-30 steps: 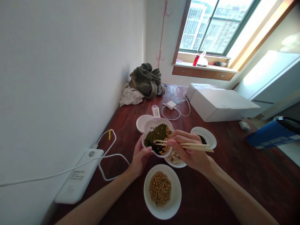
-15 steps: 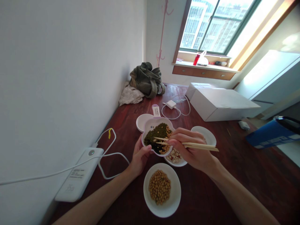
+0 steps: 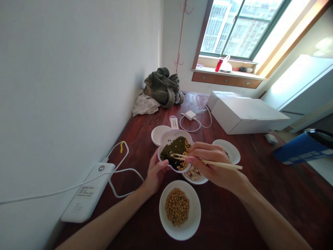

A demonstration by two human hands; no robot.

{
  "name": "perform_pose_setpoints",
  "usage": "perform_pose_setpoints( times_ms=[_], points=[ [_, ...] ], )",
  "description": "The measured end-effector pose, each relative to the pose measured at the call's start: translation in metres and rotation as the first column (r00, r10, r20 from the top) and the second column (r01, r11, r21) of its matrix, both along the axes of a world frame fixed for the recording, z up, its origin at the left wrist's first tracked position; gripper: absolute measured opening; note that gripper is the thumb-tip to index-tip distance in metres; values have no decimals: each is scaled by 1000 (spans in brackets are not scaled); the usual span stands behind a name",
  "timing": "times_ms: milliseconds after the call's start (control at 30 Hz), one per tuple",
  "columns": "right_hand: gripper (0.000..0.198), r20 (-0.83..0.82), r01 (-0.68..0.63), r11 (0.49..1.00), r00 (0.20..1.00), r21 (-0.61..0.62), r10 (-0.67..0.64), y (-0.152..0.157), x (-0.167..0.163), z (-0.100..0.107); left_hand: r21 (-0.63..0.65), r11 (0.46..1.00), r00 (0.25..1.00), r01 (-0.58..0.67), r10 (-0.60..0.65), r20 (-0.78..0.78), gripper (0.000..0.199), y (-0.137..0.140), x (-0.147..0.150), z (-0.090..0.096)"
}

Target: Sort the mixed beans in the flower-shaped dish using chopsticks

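From where I stand, the left hand [image 3: 156, 175] pinches the near-left rim of a lobed bowl [image 3: 165, 139], thumb on the edge; I can't see how its other fingers sit underneath. The bowl is held above the counter [image 3: 221, 215], overlapping a white dish [image 3: 158, 134] behind it and a dish of pale pieces [image 3: 194, 173] below. Inside lie green beans [image 3: 174, 144], yellow beans [image 3: 187, 148] and something black [image 3: 173, 163].

The right hand [image 3: 211, 164] is curled around wooden chopsticks [image 3: 223, 164], pinching them between thumb and fingers. Half a second ago the tips stood wider apart; now they have drawn together over the black portion, a pale bit right at their ends. To my eye, that means one piece is being gripped for picking out, though whether it is firmly caught I can't tell. The bowl of tan beans [image 3: 177, 207] stands nearest the person, untouched.
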State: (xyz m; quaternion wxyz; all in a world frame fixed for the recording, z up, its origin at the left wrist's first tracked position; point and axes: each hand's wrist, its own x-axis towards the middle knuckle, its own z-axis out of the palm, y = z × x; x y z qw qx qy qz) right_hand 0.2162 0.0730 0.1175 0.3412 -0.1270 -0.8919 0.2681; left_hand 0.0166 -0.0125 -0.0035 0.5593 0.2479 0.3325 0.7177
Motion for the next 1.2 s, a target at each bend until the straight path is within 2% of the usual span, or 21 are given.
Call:
perform_pose_setpoints(
  times_ms=[167, 400, 533, 633, 700, 767, 900, 967, 1100, 1200],
  points=[
    [33, 27, -52, 999, 998, -17, 52, 3, -1, -4, 3, 1000, 1000, -3, 3, -1, 61, 0, 0, 0],
    [39, 31, -53, 998, 998, -20, 53, 5, -2, -6, 9, 1000, 1000, 8, -8, -3, 65, 0, 1, 0],
    [36, -11, -84, 990, 996, 111, 85, 2, -4, -15, 4, 1000, 1000, 5, -5, -3, 63, -1, 1, 1],
    [32, -66, -84, 965, 992, 249, 104, 2, -6, -19, 6, 1000, 1000, 0, 0, 4, 62, -1, 1, 0],
    [30, -85, -85, 953, 990, 290, 114, 2, -6, -18, 8, 1000, 1000, -1, 1, 5, 63, -2, 1, 1],
    [29, -75, -94, 962, 990, 256, 117, 2, -3, -14, 13, 1000, 1000, 3, -3, 1, 63, -2, 2, 2],
    [27, 6, -112, 992, 994, 53, 112, 3, 5, -2, 20, 1000, 1000, 12, -12, -8, 64, -2, 2, 3],
    [23, 34, -118, 993, 992, 0, 118, 4, 7, 1, 19, 1000, 1000, 11, -11, -7, 65, -2, 2, 3],
    [19, 62, -116, 993, 991, -6, 117, 7, 6, -2, 17, 1000, 1000, 17, -17, -2, 67, -2, 2, 3],
    [21, 27, -127, 991, 992, 47, 126, 7, 6, -2, 13, 1000, 1000, 18, -18, -8, 65, -2, 2, 2]
  ],
)
